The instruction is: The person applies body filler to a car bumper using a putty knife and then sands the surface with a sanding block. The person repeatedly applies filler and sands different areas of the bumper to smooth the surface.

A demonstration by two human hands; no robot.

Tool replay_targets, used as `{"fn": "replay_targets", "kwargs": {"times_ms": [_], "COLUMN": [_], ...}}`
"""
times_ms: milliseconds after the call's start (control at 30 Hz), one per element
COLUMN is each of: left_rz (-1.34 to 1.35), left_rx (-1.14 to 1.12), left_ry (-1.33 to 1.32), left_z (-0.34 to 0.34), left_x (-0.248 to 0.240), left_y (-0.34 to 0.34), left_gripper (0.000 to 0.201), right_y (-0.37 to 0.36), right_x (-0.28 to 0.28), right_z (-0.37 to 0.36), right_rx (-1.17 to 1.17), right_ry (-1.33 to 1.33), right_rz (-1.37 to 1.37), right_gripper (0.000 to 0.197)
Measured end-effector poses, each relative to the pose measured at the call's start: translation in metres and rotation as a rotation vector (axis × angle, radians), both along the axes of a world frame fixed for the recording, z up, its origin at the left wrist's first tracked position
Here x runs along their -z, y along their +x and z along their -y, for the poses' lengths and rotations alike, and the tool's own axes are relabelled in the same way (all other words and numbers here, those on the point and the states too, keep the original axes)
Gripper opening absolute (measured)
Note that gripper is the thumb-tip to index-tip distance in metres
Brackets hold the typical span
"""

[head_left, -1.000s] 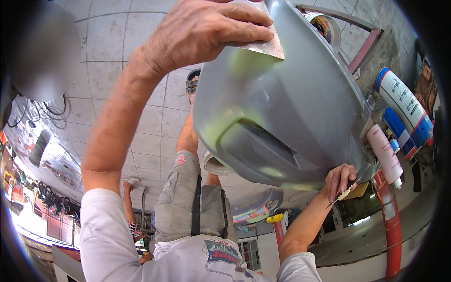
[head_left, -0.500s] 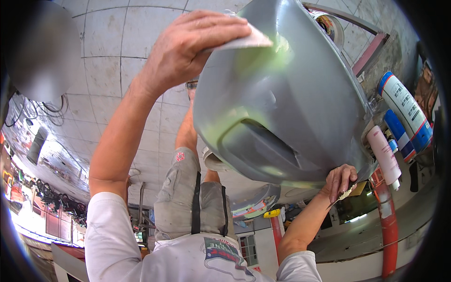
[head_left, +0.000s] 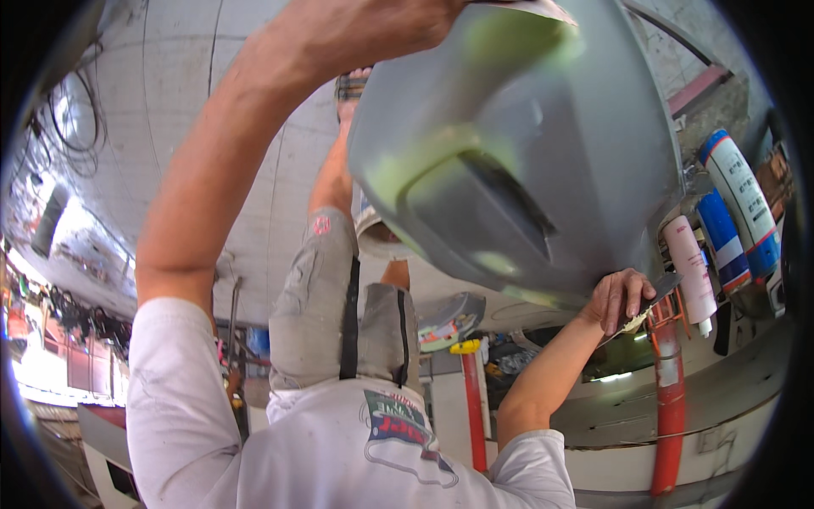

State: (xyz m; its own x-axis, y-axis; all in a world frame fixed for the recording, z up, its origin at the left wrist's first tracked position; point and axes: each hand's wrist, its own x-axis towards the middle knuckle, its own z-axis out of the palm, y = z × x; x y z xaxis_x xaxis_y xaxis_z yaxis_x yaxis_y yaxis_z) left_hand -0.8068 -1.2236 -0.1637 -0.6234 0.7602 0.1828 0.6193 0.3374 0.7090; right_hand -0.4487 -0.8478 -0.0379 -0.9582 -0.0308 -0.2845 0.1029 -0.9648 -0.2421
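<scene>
A large grey car bumper [head_left: 585,161] with yellow-green patches fills the upper middle. My left hand [head_left: 415,19] reaches over its far end, partly cut off by the top edge. It holds a thin, flat pale sheet [head_left: 543,8] against or just above a yellow-green patch; contact cannot be made out. My right hand [head_left: 621,299] is at the near right edge of the bumper, fingers curled round a thin flat scraper [head_left: 665,288] with cream putty [head_left: 634,324] on it. Whether this hand also touches the bumper is unclear.
Right of the bumper stand a pink bottle [head_left: 689,265], a blue-and-white can [head_left: 722,242] and a long white-and-blue cylinder [head_left: 742,195]. A red post [head_left: 670,407] rises near my right forearm. A pale bucket [head_left: 381,233] is beside my legs. Cables [head_left: 76,119] lie at far left.
My left hand has moved up and away with the pale sheet, partly out of the picture. The view has shifted a little; my right hand keeps its place by the bumper's edge.
</scene>
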Motion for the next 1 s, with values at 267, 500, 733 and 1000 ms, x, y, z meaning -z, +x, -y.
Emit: {"fn": "replay_targets", "kwargs": {"times_ms": [267, 500, 733, 1000], "left_rz": [0.653, 1.176, 1.46, 0.278], "left_rx": [-0.167, -0.757, -1.088, -0.594], "left_ry": [0.314, 0.127, 0.569, -0.064], "left_z": [0.074, 0.183, 0.198, 0.136], "left_x": [-0.007, -0.001, -0.005, -0.042], "left_y": [0.06, 0.194, 0.315, 0.372], "left_gripper": [0.029, 0.027, 0.026, 0.041], "right_y": [-0.002, -0.008, -0.014, -0.009], "right_x": [0.003, 0.001, 0.007, -0.008], "right_z": [-0.011, -0.011, -0.016, 0.0], "right_rx": [-0.167, -0.325, -0.49, -0.245], "right_ry": [-0.184, -0.171, -0.105, 0.166], "right_rz": [0.062, 0.073, 0.005, 0.031], "right_gripper": [0.049, 0.053, 0.052, 0.045]}}
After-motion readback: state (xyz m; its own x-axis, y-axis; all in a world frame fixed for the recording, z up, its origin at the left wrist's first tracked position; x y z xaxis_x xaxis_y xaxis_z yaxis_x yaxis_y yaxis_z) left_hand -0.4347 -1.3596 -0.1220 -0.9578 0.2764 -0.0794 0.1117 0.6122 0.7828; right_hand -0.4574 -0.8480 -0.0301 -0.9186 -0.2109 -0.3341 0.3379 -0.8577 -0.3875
